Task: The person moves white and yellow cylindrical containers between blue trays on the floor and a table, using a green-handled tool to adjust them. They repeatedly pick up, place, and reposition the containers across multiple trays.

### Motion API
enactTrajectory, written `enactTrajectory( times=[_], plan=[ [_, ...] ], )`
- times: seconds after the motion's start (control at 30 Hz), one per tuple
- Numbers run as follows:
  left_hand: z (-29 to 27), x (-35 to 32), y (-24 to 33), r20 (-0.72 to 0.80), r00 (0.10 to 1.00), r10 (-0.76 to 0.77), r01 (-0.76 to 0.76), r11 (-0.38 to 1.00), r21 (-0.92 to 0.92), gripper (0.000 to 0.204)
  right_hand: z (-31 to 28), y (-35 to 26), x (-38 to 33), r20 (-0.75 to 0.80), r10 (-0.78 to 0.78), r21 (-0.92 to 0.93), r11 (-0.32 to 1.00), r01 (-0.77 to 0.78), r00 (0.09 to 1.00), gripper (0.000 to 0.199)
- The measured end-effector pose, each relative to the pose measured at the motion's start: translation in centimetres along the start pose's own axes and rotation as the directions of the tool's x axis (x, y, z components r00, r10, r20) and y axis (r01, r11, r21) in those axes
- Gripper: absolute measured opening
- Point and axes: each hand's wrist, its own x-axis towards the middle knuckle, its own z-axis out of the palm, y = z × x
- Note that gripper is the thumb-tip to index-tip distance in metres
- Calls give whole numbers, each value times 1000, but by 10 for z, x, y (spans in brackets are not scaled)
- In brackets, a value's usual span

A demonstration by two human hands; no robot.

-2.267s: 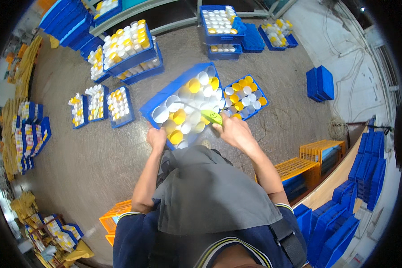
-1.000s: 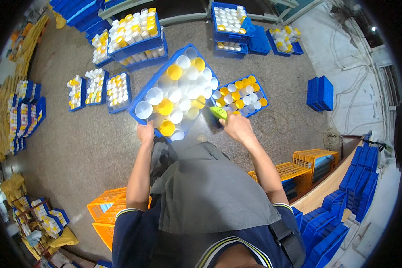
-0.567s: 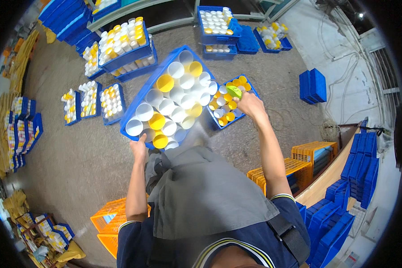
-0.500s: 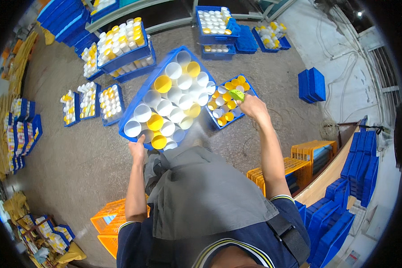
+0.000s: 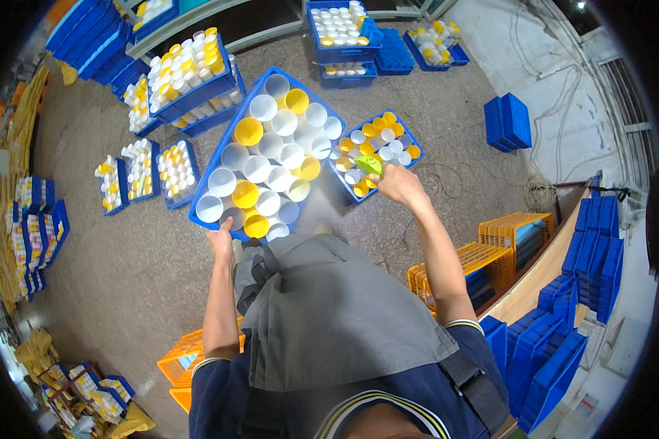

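My left hand [image 5: 221,238] is closed on the near left corner of a large blue crate [image 5: 203,188], its thumb over the rim. White cups [image 5: 257,169] and yellow cups [image 5: 249,132] stand packed in the crate with their open mouths up. My right hand [image 5: 400,184] grips a small lime-green hand tool [image 5: 368,165]; the tool's exact kind is unclear. That tool is just right of the large crate and above a smaller-looking blue crate [image 5: 417,141], which holds more white and yellow cups. Part of those cups is hidden by the tool and hand.
Stacked crates of cups [image 5: 192,99] stand at the far left, with more crates [image 5: 343,55] at the back. A thin cord [image 5: 450,174] loops over the floor on the right. Orange crates [image 5: 461,267] and stacked blue crates [image 5: 549,344] are near my right side.
My right hand has moved left with the green tool, closer to the large crate. That crate sits slightly farther left and higher in view; my left hand still grips its corner.
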Motion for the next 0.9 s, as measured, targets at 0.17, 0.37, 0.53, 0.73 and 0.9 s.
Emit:
enactTrajectory(
  times=[0.17,0.37,0.53,0.73,0.9],
  plan=[
    [2,12,-8,-37,997,-73,72,997,-28,24,10,-18,-15,99,-57,-30,998,60,993,45],
    [15,47,-6,-174,979,-104,105,995,-3,24,30,-45,-26,181,-197,-52,977,209,964,46],
    [38,96,16,-200,973,-117,117,993,-8,31,31,-69,-21,206,-294,-40,950,309,933,46],
    [66,164,64,-210,950,-231,251,966,70,37,2,-113,11,128,-261,-77,959,272,957,38],
    [82,206,106,-204,964,-169,199,970,137,35,-25,-169,56,-25,-325,-84,943,322,945,36]
  ],
)
